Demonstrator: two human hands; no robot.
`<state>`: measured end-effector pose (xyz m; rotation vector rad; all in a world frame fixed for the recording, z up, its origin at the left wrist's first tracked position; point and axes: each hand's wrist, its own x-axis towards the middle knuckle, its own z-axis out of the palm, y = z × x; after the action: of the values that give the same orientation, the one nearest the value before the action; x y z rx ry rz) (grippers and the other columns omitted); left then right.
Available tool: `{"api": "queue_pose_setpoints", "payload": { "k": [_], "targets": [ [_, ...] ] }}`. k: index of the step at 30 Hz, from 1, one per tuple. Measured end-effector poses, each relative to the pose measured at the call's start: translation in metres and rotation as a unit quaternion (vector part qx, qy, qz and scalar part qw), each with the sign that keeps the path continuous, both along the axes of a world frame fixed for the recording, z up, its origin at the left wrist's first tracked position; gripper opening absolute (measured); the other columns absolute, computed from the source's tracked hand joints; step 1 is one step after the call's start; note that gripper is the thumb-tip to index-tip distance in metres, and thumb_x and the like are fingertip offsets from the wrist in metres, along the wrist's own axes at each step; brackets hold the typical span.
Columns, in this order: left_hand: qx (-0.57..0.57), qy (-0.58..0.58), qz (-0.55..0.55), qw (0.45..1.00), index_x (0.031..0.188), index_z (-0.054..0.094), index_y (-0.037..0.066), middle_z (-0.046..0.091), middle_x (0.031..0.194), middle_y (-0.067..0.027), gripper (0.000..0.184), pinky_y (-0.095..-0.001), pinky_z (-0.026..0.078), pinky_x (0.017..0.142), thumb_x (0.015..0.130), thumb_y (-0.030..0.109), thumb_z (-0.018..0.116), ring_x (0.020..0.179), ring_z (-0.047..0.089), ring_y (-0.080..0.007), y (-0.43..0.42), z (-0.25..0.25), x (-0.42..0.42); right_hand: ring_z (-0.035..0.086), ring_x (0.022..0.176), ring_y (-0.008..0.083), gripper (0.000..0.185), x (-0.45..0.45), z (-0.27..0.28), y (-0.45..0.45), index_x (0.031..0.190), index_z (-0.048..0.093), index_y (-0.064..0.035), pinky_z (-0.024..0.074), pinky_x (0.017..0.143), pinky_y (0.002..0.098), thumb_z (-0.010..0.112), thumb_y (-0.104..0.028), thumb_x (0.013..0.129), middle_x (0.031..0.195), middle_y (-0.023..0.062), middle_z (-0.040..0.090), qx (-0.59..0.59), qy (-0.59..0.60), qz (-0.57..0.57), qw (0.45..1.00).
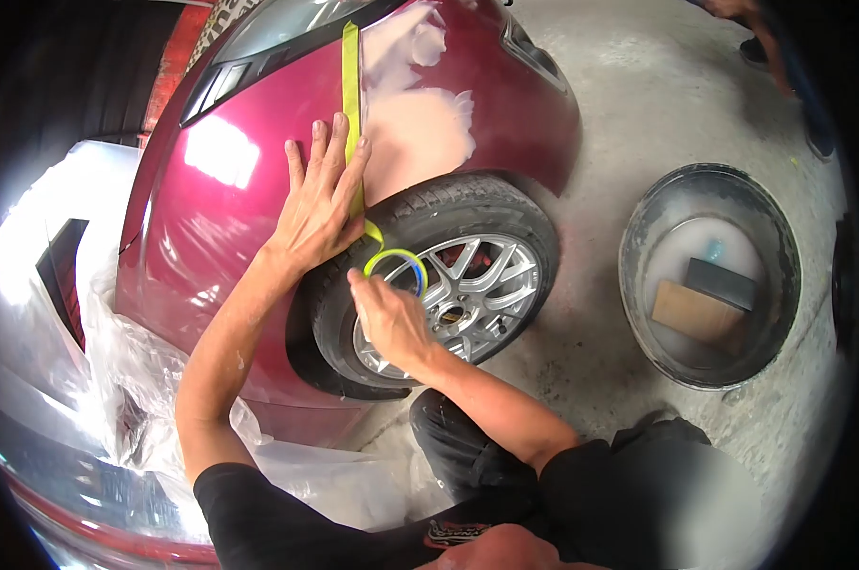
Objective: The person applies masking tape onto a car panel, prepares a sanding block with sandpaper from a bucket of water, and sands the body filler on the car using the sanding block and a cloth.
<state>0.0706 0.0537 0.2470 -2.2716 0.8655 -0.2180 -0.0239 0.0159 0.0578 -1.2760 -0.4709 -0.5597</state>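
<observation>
My left hand (323,195) lies with spread fingers on the dark red car fender (249,214), pressing on a strip of yellow-green tape (351,85). The strip runs up along the edge of a pale filler patch (415,138). From its lower end the tape curls down to the tape roll (397,274), which my right hand (391,318) grips in front of the wheel (472,294). The right fingers are closed round the roll's lower left side.
Plastic sheeting (149,380) hangs at the left. On the concrete floor (591,123) at the right stands a black tub (633,313) with cloudy water, a dark block (721,283) and a tan block (695,312). Another person's leg (814,119) shows at the upper right.
</observation>
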Motion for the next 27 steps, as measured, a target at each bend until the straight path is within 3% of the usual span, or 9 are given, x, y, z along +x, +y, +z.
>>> {"api": "queue_pose_setpoints", "payload": {
  "k": [3,4,5,7,10,12,17,22,27],
  "targets": [
    [0.008,-0.004,0.015,1.0,0.167,0.021,0.006,0.004,0.172,-0.0341,0.121,-0.0754,0.013,0.121,0.066,0.008,0.086,0.16,0.008,-0.0524,-0.002,0.002,-0.001,0.065,0.057,0.0289,0.025,-0.02,-0.003,0.038,0.113,0.065,0.0005,0.0527,0.049,0.0445,0.063,-0.008,0.09,0.079,0.0139,0.06,-0.158,-0.071,0.05,0.984],
    [0.012,0.001,0.016,1.0,0.167,0.02,0.006,0.004,0.172,-0.0341,0.121,-0.0754,0.013,0.121,0.066,0.007,0.086,0.16,0.007,-0.0523,-0.002,0.0,-0.001,0.064,0.053,0.0229,0.022,-0.053,0.003,0.043,0.103,0.065,-0.0017,0.0522,0.048,0.0426,0.063,-0.013,0.085,0.078,0.0108,0.057,-0.213,-0.212,-0.031,0.953],
    [0.007,0.003,0.016,1.0,0.168,0.019,0.007,0.003,0.172,-0.033,0.121,-0.0751,0.012,0.121,0.067,0.007,0.087,0.16,0.006,-0.0507,0.0,-0.001,-0.001,0.063,0.053,0.0199,0.025,-0.088,-0.003,0.053,0.106,0.067,-0.001,0.0527,0.048,0.0409,0.064,-0.016,0.086,0.079,0.0095,0.057,-0.215,-0.312,0.041,0.924],
    [-0.011,0.003,0.003,1.0,0.168,0.018,0.007,0.003,0.173,-0.0319,0.122,-0.0749,0.011,0.121,0.067,0.008,0.087,0.161,0.006,-0.0492,-0.001,-0.001,0.003,0.063,0.053,0.021,0.032,-0.129,-0.004,0.047,0.114,0.068,-0.0009,0.0535,0.049,0.0385,0.064,-0.017,0.086,0.082,0.0095,0.06,-0.077,-0.326,0.06,0.94],
    [-0.026,-0.002,0.013,1.0,0.168,0.019,0.007,0.005,0.174,-0.0278,0.119,-0.0751,0.007,0.122,0.071,0.014,0.087,0.162,0.005,-0.0468,0.004,0.001,-0.002,0.064,0.055,0.0216,0.037,-0.16,-0.011,0.049,0.121,0.068,-0.0013,0.054,0.051,0.0366,0.063,-0.017,0.088,0.086,0.0093,0.063,-0.063,-0.229,0.182,0.954],
    [-0.028,-0.019,0.032,0.999,0.168,0.02,0.007,0.007,0.174,-0.0263,0.116,-0.0757,0.005,0.122,0.073,0.016,0.087,0.162,0.005,-0.0468,0.003,0.001,-0.006,0.064,0.056,0.0216,0.037,-0.151,-0.011,0.047,0.122,0.068,-0.0006,0.0537,0.052,0.0353,0.064,-0.015,0.088,0.088,0.0087,0.064,-0.014,-0.234,0.157,0.959],
    [0.099,-0.076,0.041,0.991,0.161,0.04,0.006,0.031,0.171,-0.0093,0.086,-0.0742,0.001,0.123,0.095,0.057,0.06,0.163,0.013,-0.0379,-0.007,0.012,-0.006,0.066,0.061,0.0245,0.038,-0.097,-0.001,0.01,0.125,0.065,0.0035,0.0545,0.053,0.0351,0.065,-0.008,0.088,0.088,0.0105,0.064,-0.007,-0.194,0.116,0.974],
    [0.111,-0.122,-0.005,0.986,0.16,0.042,0.007,0.038,0.168,-0.0103,0.081,-0.0665,0.005,0.127,0.1,0.061,0.05,0.161,0.019,-0.0348,-0.022,0.027,0.038,0.065,0.058,0.0247,0.038,-0.073,0.001,0.003,0.124,0.066,0.0046,0.0535,0.051,0.0355,0.069,-0.005,0.088,0.083,0.0112,0.064,0.032,-0.169,0.084,0.982],
    [0.152,-0.202,-0.057,0.966,0.155,0.049,0.004,0.043,0.164,-0.0113,0.081,-0.0682,0.015,0.125,0.102,0.066,0.045,0.159,0.024,-0.0355,-0.048,0.045,0.101,0.062,0.055,0.0213,0.039,-0.068,0.009,-0.006,0.122,0.068,0.0039,0.0524,0.05,0.0344,0.074,-0.003,0.084,0.081,0.0083,0.063,0.056,-0.17,0.054,0.982]
  ]
}}
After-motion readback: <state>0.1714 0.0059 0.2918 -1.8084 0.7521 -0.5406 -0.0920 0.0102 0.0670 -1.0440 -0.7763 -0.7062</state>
